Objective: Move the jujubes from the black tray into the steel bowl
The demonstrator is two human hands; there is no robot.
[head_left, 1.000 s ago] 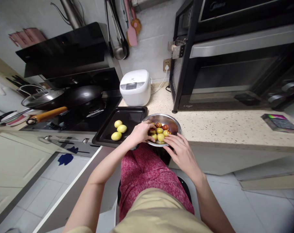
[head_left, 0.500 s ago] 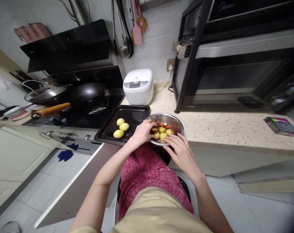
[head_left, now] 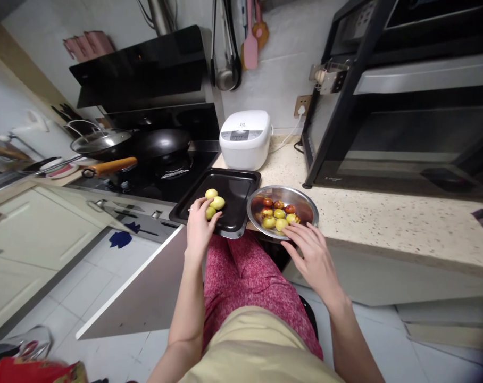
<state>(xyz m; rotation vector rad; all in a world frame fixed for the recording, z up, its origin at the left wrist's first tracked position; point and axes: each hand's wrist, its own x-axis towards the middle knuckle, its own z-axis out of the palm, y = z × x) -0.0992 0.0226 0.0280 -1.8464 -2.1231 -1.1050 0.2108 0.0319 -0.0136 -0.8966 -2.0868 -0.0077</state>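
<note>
My left hand (head_left: 201, 223) is at the left side of a black baking tray (head_left: 239, 189), thumb and fingers curled round a yellow-green fruit (head_left: 210, 213). Two pale yellow fruits, the front one (head_left: 217, 202) touching its neighbour (head_left: 211, 193), lie just beyond my fingers. To the right stands a steel bowl (head_left: 307, 205) holding several jujube-like fruits (head_left: 279, 213), some yellow-green, others red-brown or blotched. My right hand (head_left: 311, 252) reaches over the bowl's front right rim, its fingers stretched out and thumb apart. Those fingertips are close to a yellow fruit (head_left: 281, 224); contact is unclear.
Behind the tray is a white rice cooker (head_left: 245, 139). A wok (head_left: 164, 143) and a lidded pan with a wooden handle (head_left: 113, 166) sit on the stove. An oven (head_left: 417, 138) occupies the right counter. An open cabinet door (head_left: 141, 290) juts out below left.
My left hand has left the bowl and gone left to the tray, where it grasps a fruit. The right hand stays by the bowl. The view has turned left.
</note>
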